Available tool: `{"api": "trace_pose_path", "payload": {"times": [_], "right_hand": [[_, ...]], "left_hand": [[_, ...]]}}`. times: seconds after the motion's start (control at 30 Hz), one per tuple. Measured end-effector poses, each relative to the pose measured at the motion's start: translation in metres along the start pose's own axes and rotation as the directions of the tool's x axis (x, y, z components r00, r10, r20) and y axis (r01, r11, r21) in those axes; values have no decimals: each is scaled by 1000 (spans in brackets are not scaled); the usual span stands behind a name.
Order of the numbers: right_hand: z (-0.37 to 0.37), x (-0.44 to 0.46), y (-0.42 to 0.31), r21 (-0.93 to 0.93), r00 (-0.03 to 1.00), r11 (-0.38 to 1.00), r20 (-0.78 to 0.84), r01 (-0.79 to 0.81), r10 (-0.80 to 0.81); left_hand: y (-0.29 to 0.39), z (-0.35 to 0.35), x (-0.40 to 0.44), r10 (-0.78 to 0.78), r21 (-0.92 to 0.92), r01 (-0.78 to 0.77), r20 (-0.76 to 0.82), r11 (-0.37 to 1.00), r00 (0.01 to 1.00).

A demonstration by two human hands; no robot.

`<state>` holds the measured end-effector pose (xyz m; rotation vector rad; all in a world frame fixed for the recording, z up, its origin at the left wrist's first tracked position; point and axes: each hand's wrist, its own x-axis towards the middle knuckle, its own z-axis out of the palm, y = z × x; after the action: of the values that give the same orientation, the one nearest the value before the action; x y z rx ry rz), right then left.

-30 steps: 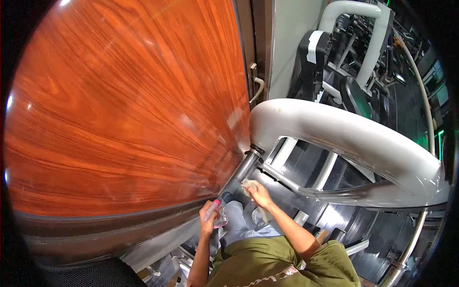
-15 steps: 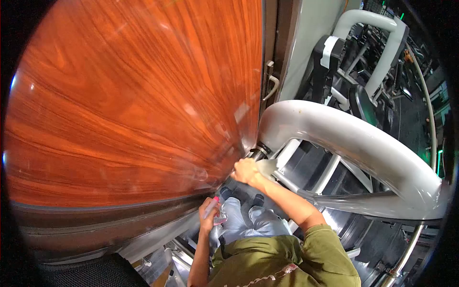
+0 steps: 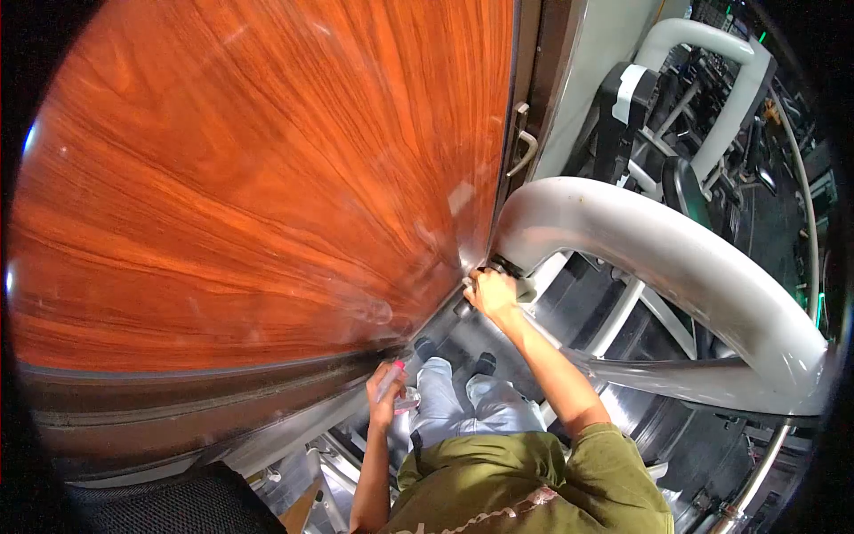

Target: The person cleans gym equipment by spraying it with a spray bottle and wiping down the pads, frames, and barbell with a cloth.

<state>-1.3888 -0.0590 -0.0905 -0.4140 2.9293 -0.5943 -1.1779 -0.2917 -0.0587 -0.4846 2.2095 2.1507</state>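
Observation:
My left hand (image 3: 381, 402) is closed around a clear spray bottle (image 3: 408, 401) with a pink tip, held low in front of my left leg. Out ahead, my right hand (image 3: 492, 292) grips a pale cloth (image 3: 527, 289), pressing it round a short dark metal bar (image 3: 463, 308). This bar sits beside the end of a thick white curved tube (image 3: 649, 231) of a gym machine. My fingers cover most of the cloth and part of the bar.
A glossy red-brown wood panel (image 3: 267, 196) rises close on the left. Beyond it is a door handle (image 3: 525, 153). Another machine with a black pad (image 3: 623, 116) stands at the back right. Black mesh (image 3: 169, 503) lies at the lower left.
My right hand has moved forward and slightly right along the bar with the cloth, nearer the white tube. The left hand still holds the spray bottle in nearly the same place.

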Motion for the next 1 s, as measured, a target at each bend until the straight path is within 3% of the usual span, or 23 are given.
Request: {"api": "trace_pose_path", "payload": {"times": [0.13,0.2,0.23,0.3,0.33,0.37,0.4,0.43,0.47,0.53,0.6,0.67,0.8,0.87,0.93,1.0], "right_hand": [[1,-39,-18,98,987,992,130,79,-91],[13,-56,-11,238,979,964,134,120,-154],[17,-66,-6,238,979,964,134,118,-153],[26,-83,2,463,945,886,282,16,-165],[47,-89,4,464,945,886,284,15,-164],[78,-92,10,726,914,610,406,-317,-9],[94,-93,14,803,822,179,565,-568,74],[78,-91,3,787,788,-50,615,-614,3],[75,-84,-8,787,788,-49,616,-615,4],[85,-78,-23,573,732,-590,680,-568,-44],[114,-62,-28,516,864,-727,454,-453,-216],[121,-64,-43,372,883,-886,461,-276,-82],[122,-74,-40,280,901,-933,424,-224,-89],[105,-86,-36,485,886,-809,455,-332,-91],[102,-91,-31,534,881,-783,471,-318,-37],[98,-88,-33,681,858,-626,512,-381,35]], "left_hand": [[-4,6,4,16,-100,-12,38,995,999],[-3,12,6,13,-78,-10,34,997,999],[-3,15,7,8,-55,-7,25,998,1000],[-1,17,7,31,-76,-28,39,997,999],[0,18,7,55,-98,-50,50,994,997],[2,19,8,54,-99,-49,49,994,997],[5,19,9,52,-82,-47,65,995,997],[5,20,9,51,-66,-46,81,997,995],[4,21,9,51,-67,-45,82,997,995],[-1,21,9,44,-108,-36,75,994,996],[-2,23,7,29,-117,-22,58,993,998],[0,21,4,10,-124,-5,38,992,999],[1,16,3,-5,-103,8,26,995,1000],[-1,12,1,-19,-90,20,18,996,1000],[-1,9,0,-6,-35,5,-10,999,1000],[3,9,-2,-27,-39,26,-20,999,999]]}}
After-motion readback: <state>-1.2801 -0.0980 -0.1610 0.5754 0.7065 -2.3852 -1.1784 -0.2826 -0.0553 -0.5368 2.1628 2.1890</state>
